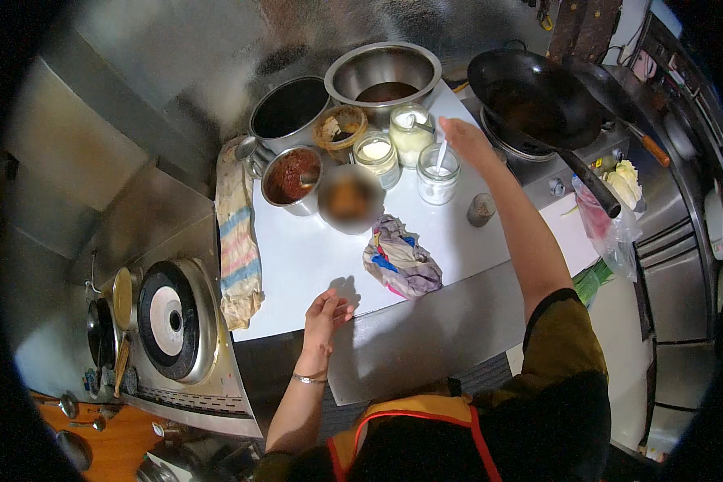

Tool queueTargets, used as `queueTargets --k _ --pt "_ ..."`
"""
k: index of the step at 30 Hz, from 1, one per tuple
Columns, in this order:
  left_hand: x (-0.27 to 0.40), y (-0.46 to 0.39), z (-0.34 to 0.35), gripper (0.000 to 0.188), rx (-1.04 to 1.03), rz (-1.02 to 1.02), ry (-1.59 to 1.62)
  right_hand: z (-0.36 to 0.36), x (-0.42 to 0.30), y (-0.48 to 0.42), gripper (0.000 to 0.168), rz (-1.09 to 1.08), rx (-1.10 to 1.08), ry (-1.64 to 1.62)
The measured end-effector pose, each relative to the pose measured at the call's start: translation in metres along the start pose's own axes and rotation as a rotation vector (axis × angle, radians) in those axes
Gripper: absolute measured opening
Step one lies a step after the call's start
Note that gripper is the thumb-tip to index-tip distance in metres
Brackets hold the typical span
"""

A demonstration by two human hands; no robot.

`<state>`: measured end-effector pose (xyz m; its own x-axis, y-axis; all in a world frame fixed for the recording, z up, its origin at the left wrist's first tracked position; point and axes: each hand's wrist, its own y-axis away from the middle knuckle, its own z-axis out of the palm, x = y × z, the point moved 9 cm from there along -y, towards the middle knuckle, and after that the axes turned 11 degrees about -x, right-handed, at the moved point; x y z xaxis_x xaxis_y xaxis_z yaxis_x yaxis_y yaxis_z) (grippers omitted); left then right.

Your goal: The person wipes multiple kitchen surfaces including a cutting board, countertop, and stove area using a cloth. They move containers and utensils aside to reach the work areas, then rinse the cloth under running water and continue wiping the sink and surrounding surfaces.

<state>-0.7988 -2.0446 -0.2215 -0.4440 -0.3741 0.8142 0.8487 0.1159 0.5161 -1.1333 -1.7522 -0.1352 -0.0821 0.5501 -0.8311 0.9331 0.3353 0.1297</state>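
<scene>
My left hand (326,313) hovers by the front edge of the white worktop (301,271), fingers loosely bent and apart, nothing visible in it. My right hand (465,141) reaches to the jars at the back. Its fingertips are beside the glass jar of pale paste (411,141), which has a metal spoon (423,127) in it. Just below the hand, a white spoon (441,158) leans in a glass jar of white granules (438,188); whether my fingers grip either spoon is unclear. Another open jar (376,158) holds pale powder. A crumpled patterned cloth (402,259) lies between my hands.
A pot of red sauce (290,176), a blurred bowl (350,202), a plastic tub (340,128), a dark-filled pot (290,111) and a steel basin (384,72) crowd the back. A shaker (481,209) stands near my right forearm. A wok (533,99) sits right; a burner (172,322) is left.
</scene>
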Motion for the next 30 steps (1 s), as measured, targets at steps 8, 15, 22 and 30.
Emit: queueTargets --k 8,15,22,30 --pt "0.021 -0.025 0.026 0.032 -0.023 0.034 -0.055 0.014 -0.016 -0.034 0.082 0.075 -0.183 -0.443" --pt "0.058 -0.088 0.053 0.027 -0.012 0.108 0.03 -0.035 -0.016 0.01 0.051 -0.212 0.241 -0.337" --pt "0.062 -0.117 0.029 0.017 0.213 0.269 0.114 0.143 -0.073 0.169 0.028 -0.529 0.18 0.217" --pt "0.04 -0.029 -0.058 0.009 0.246 0.354 0.13 0.128 0.014 0.162 0.053 -0.293 0.316 0.438"
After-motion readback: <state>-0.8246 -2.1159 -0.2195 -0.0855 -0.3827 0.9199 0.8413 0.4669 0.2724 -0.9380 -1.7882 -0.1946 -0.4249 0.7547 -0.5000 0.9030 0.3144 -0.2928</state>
